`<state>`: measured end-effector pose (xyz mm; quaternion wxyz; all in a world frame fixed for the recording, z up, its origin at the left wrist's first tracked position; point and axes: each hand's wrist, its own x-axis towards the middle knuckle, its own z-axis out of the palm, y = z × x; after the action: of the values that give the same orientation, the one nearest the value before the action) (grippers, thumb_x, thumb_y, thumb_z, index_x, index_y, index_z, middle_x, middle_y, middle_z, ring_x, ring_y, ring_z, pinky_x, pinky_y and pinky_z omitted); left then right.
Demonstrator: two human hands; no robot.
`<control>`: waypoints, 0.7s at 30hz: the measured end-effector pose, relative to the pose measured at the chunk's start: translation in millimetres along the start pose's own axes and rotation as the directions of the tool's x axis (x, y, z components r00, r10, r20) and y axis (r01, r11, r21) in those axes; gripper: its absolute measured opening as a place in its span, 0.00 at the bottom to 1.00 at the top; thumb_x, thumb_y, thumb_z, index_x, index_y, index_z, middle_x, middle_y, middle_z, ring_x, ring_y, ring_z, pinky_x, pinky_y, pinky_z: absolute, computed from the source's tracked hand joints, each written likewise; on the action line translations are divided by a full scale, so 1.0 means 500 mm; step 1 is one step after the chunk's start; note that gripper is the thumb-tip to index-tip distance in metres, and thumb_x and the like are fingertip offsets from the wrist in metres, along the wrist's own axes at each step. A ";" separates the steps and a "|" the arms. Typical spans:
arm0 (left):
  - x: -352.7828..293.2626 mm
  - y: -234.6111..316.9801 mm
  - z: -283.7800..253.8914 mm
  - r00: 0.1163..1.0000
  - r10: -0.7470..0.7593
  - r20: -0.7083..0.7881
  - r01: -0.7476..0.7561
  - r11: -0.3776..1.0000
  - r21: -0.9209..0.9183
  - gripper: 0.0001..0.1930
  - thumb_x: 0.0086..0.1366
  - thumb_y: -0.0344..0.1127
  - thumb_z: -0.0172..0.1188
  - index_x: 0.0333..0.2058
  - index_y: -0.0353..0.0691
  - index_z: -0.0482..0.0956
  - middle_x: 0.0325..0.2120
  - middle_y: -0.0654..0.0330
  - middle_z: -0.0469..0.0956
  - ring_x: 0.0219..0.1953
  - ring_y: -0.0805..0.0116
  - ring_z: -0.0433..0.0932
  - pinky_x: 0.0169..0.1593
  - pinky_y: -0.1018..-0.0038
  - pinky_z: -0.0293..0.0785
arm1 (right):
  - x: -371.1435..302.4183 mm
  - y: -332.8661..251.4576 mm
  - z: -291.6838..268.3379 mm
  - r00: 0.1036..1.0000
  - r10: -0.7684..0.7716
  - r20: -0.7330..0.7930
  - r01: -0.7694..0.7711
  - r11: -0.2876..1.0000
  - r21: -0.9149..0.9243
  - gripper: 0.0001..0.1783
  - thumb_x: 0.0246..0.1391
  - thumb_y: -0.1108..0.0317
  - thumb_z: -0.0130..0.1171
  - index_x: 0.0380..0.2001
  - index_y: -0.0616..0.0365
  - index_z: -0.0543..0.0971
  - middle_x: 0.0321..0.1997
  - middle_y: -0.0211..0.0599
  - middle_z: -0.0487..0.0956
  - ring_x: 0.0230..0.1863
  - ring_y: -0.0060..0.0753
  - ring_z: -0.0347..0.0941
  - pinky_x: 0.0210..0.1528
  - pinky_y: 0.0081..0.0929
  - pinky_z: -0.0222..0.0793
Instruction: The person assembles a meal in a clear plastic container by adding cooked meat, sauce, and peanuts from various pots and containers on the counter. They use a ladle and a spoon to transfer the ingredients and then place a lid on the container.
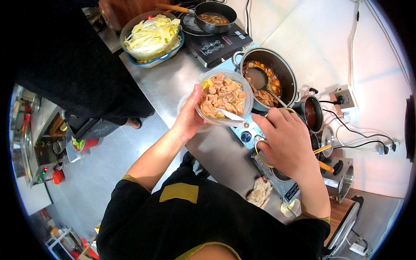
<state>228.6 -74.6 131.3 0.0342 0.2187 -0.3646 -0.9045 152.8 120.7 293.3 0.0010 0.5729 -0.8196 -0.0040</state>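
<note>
A clear plastic bowl (248, 97) of cut, pale-brown meat pieces (223, 95) is held up by my left hand (186, 116), fingers curled round its left side. My right hand (288, 141) grips a pair of kitchen scissors (241, 122) with yellow-edged handles. The blades lie over the bowl's near rim, their tips among the meat. Another clear container seems to sit beneath the bowl, partly hidden. Just past the bowl stands a large metal pot (291, 73) of brown stew, with a ladle (257, 79) resting in it.
An induction cooker (219, 48) and a frying pan (215, 17) stand at the back. Chopped cabbage fills a bowl (152, 39) at far left. A person in black (78, 65) stands to the left. Right of the pot are a small dark pot (310, 113), cords and sockets (345, 97). A cloth (260, 192) lies nearer.
</note>
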 end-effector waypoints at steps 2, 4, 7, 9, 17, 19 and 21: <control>-0.003 0.005 0.009 1.000 0.004 0.007 -0.004 1.000 0.011 0.44 0.56 0.73 0.45 0.62 0.46 0.58 0.60 0.59 0.63 0.61 0.62 0.63 0.60 0.56 0.59 | 0.002 -0.003 -0.003 0.999 0.033 0.027 -0.034 0.999 0.026 0.24 0.38 0.69 0.65 0.44 0.56 0.75 0.36 0.35 0.69 0.42 0.36 0.69 0.45 0.32 0.66; -0.003 0.003 0.009 1.000 0.001 0.005 -0.001 1.000 0.006 0.44 0.57 0.73 0.45 0.62 0.45 0.58 0.59 0.58 0.63 0.61 0.62 0.63 0.60 0.56 0.59 | 0.016 -0.005 0.022 1.000 0.008 -0.013 -0.008 1.000 -0.021 0.25 0.37 0.70 0.66 0.44 0.55 0.75 0.36 0.35 0.69 0.41 0.37 0.69 0.45 0.33 0.66; -0.007 0.003 0.013 1.000 0.018 0.008 -0.018 1.000 -0.016 0.43 0.58 0.71 0.46 0.61 0.44 0.58 0.59 0.57 0.64 0.61 0.62 0.63 0.60 0.58 0.59 | 0.026 0.007 0.038 0.999 0.034 -0.034 -0.037 0.996 -0.079 0.19 0.41 0.66 0.62 0.39 0.56 0.74 0.33 0.36 0.71 0.40 0.38 0.71 0.42 0.32 0.67; -0.002 0.001 0.007 0.999 0.040 0.023 -0.039 0.999 -0.035 0.42 0.59 0.70 0.47 0.61 0.43 0.58 0.59 0.57 0.64 0.60 0.62 0.63 0.61 0.59 0.60 | 0.023 0.014 0.016 0.999 0.029 0.013 -0.030 0.999 0.020 0.20 0.40 0.66 0.64 0.39 0.56 0.74 0.34 0.37 0.71 0.41 0.38 0.71 0.42 0.32 0.67; -0.001 -0.009 -0.006 0.987 0.049 0.154 -0.042 0.998 -0.046 0.41 0.59 0.67 0.49 0.61 0.43 0.59 0.59 0.59 0.64 0.61 0.65 0.63 0.60 0.62 0.62 | 0.052 0.048 0.008 0.997 0.072 -0.042 -0.070 0.997 0.042 0.20 0.38 0.70 0.65 0.39 0.57 0.74 0.34 0.39 0.72 0.41 0.42 0.72 0.43 0.36 0.68; 0.003 -0.012 -0.013 0.991 0.036 0.127 -0.027 0.997 -0.072 0.41 0.59 0.67 0.49 0.61 0.43 0.58 0.59 0.58 0.63 0.61 0.64 0.63 0.61 0.61 0.61 | 0.049 0.053 -0.012 0.994 0.097 -0.051 -0.095 0.994 0.047 0.21 0.38 0.69 0.65 0.39 0.57 0.74 0.35 0.39 0.73 0.41 0.42 0.72 0.43 0.37 0.68; 0.004 -0.012 -0.020 0.994 0.027 0.108 -0.017 0.995 -0.096 0.41 0.60 0.67 0.48 0.62 0.41 0.58 0.60 0.56 0.63 0.61 0.62 0.62 0.62 0.61 0.59 | 0.045 0.059 -0.023 0.990 0.134 -0.039 -0.133 0.990 0.042 0.21 0.38 0.69 0.65 0.40 0.56 0.75 0.35 0.38 0.73 0.41 0.41 0.72 0.43 0.37 0.69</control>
<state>231.8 -77.1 120.1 0.0345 0.1632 -0.3250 -0.9309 117.6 109.7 305.0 0.0069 0.5167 -0.8558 0.0241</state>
